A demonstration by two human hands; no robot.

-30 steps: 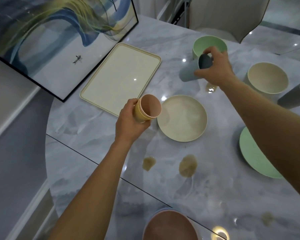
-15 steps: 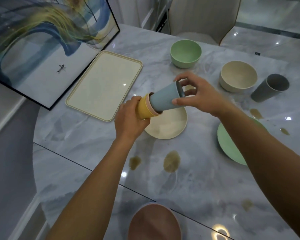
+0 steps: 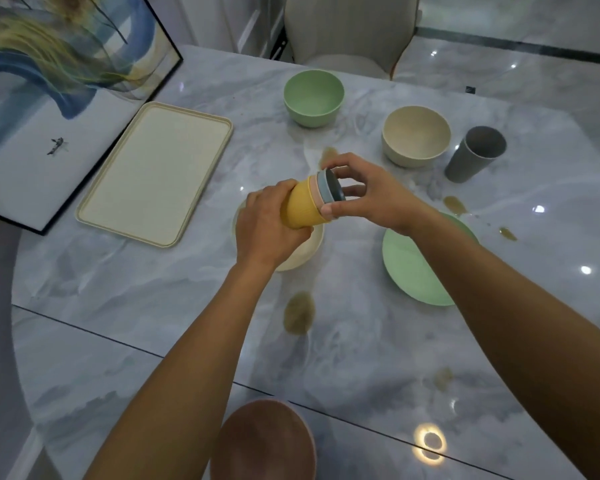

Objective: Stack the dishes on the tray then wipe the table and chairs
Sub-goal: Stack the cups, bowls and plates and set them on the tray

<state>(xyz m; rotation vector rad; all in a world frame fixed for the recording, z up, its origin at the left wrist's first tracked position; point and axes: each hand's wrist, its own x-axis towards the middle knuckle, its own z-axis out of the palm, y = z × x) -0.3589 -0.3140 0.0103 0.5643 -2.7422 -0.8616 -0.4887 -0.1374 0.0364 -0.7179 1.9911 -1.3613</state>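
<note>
Cups (image 3: 310,202) nested 3 deep are held in the air between the 2 hands, above the cream plate (image 3: 302,254) in the middle of the table (image 3: 153,306). The left hand (image 3: 271,230) grips the wall of the yellow cup (image 3: 298,213), the outer one, with the fingers wrapped around it. The right hand (image 3: 371,199) pinches the rim of the blue cup (image 3: 330,187), the inner one, thumb below and fingers above. Between them only the rim of a pink cup (image 3: 314,192) shows. It seems that the blue cup is fully seated, but the fingers hide part of the rim.

The stack lies almost on its side. Its long axis goes from the left palm toward the right hand, and the mouths point right and a little away from the person.

I judge the cups light, stiff and smooth, probably plastic, so hard to break but easy to slide. The safe hold is around the yellow wall, mouths turned up before carrying; otherwise the inner cups can slip out.

The tray (image 3: 156,171) lies to the left, well apart from the cups. Farther out stand a green bowl (image 3: 314,97), a cream bowl (image 3: 415,135) and a grey cup (image 3: 475,154). A green plate (image 3: 409,268) lies under the right forearm, and brown spills (image 3: 298,313) mark the table.
</note>
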